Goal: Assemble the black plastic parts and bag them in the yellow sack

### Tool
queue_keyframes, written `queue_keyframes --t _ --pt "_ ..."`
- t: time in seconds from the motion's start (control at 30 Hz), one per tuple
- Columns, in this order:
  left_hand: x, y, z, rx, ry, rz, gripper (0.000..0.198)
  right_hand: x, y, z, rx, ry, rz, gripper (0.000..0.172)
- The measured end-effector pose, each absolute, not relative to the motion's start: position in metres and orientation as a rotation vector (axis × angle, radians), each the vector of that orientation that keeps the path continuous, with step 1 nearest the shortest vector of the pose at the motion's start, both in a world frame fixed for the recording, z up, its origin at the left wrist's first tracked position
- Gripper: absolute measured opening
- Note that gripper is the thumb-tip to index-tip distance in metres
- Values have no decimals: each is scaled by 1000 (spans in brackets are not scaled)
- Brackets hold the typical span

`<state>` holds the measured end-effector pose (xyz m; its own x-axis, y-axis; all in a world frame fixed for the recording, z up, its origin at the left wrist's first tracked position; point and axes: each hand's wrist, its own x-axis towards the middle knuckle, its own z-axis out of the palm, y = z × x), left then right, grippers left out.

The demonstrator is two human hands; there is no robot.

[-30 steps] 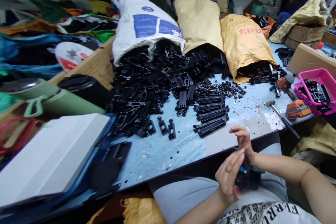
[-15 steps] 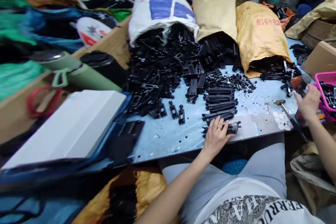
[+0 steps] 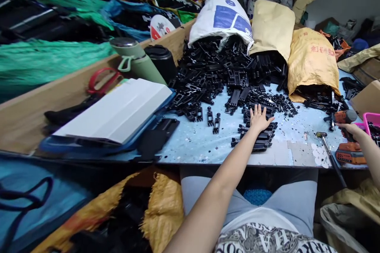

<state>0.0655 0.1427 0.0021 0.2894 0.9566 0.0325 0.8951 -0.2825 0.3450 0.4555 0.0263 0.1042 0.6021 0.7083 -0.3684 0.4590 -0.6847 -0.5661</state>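
With fingers spread, my left hand [image 3: 259, 119] lies over a row of long black plastic parts [image 3: 255, 143], near its far end. My right hand [image 3: 354, 130] is wrapped round the handle of an orange and black cordless drill [image 3: 344, 117], whose battery [image 3: 352, 153] rests at the table's front edge. Left of the drill lies a screwdriver [image 3: 328, 148] with a dark handle. Small black screws or fittings [image 3: 283, 102] are scattered beyond my left hand. Two short black clip-like pieces [image 3: 216, 123] stand apart to its left.
Black parts spill from a white sack [image 3: 221, 19], a tan sack [image 3: 273, 23] and a yellow sack [image 3: 314, 59]. On the left are a white box [image 3: 115, 110], a green flask [image 3: 142, 61], a black cup [image 3: 162, 61] and red-handled scissors [image 3: 102, 81]. A pink basket [image 3: 368, 120] stands at right.
My left hand has moved from the nearest black part to the far end of the row, fingers spreading. My right hand has closed on the drill handle. The view has shifted left.
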Motion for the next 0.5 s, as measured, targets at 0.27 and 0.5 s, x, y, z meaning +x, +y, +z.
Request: queue_keyframes --t 0.27,0.5 --pt "56 143 -4 2342 1583 309 91 395 49 144 -2221 -1343 778 26" --pt "67 132 -7 2382 1478 335 94 238 138 204 -2016 -2066 925 21"
